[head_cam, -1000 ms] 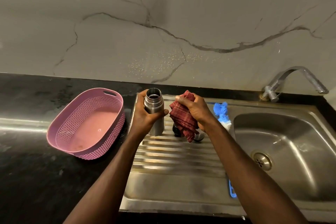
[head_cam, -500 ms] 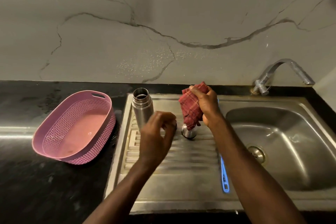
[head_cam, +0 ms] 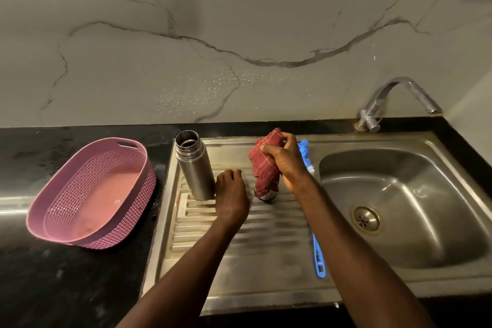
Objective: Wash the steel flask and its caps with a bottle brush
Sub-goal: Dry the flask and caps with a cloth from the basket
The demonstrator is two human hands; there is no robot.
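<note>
Lowered since half a second ago, the left hand [head_cam: 231,196] now sits down on the ribbed drainboard [head_cam: 239,237], just right of the steel flask [head_cam: 195,165], where before it hung in the air with fingers pinched. Its fingers [head_cam: 229,175] are curled loosely and grip nothing; whether they touch the flask's side I cannot tell. The flask stands upright at the drainboard's back left corner, long axis vertical, open mouth pointing up, its cap off.

To its right the right hand [head_cam: 286,161] is closed around a bunched red checked cloth [head_cam: 263,168], which hangs down over a small steel cap [head_cam: 267,196] standing on the ribs; only the cap's lower edge shows below the cloth. Between flask and cap lies the left hand, filling the gap.

Behind the right hand the blue bristle head of the bottle brush [head_cam: 304,152] shows, and its blue handle end reappears near the front, along the ridge between drainboard and sink basin [head_cam: 399,194]; the right forearm hides the middle.

A tap [head_cam: 394,98] stands at the back right, its spout over the basin. Left of the drainboard, on the dark desk [head_cam: 40,287], rests a pink perforated basket [head_cam: 90,194], well apart from the flask.
</note>
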